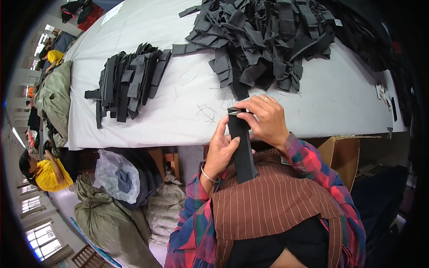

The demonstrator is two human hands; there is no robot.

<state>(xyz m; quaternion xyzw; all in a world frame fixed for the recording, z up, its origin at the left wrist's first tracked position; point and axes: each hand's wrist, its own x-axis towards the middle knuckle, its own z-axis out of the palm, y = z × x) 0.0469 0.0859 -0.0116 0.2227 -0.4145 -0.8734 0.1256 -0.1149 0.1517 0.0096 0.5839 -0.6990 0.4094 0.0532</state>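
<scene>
A dark grey fabric strip (pixel 241 154) hangs upright in front of me, just off the table's near edge. My left hand (pixel 218 151) is closed on it from the left, thumb across its face. At the strip's top end, my right hand (pixel 267 117) pinches small pointed metal thread snips (pixel 234 112), their tips lying against the fabric. The palm hides the rest of the snips. A big heap of similar strips (pixel 268 40) spreads over the table beyond my hands. To the left lies a smaller, neater pile of strips (pixel 127 85).
The table is covered in white sheeting (pixel 187 120) with loose threads on it. Dark cloth (pixel 362 35) lies at the far right. Below the edge stand a cardboard box (pixel 344 154), a clear plastic bag (pixel 117 176) and full sacks (pixel 105 219). People in yellow (pixel 49 175) are at the left.
</scene>
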